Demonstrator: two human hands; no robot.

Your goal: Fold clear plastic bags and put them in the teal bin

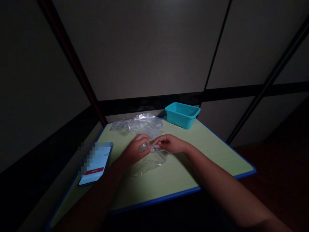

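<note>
Over the middle of the table, my left hand (138, 149) and my right hand (170, 143) meet fingertip to fingertip. Both pinch a clear plastic bag (151, 163), whose loose part spreads on the tabletop below them. The left thumb and fingers curve into a ring with the clear film showing through. My right thumb and forefinger close on the film right beside the left fingertips. Whether anything small lies between the fingers is too dim to make out. Behind the hands, a pile of crumpled clear plastic bags (137, 124) lies near the table's back edge.
A turquoise plastic basket (180, 120) stands at the back right corner of the pale yellow table (181, 180), which has a blue rim. On the left edge lies a phone (96, 164) with its screen lit. Dark panelled walls (154, 48) rise close behind and to the left.
</note>
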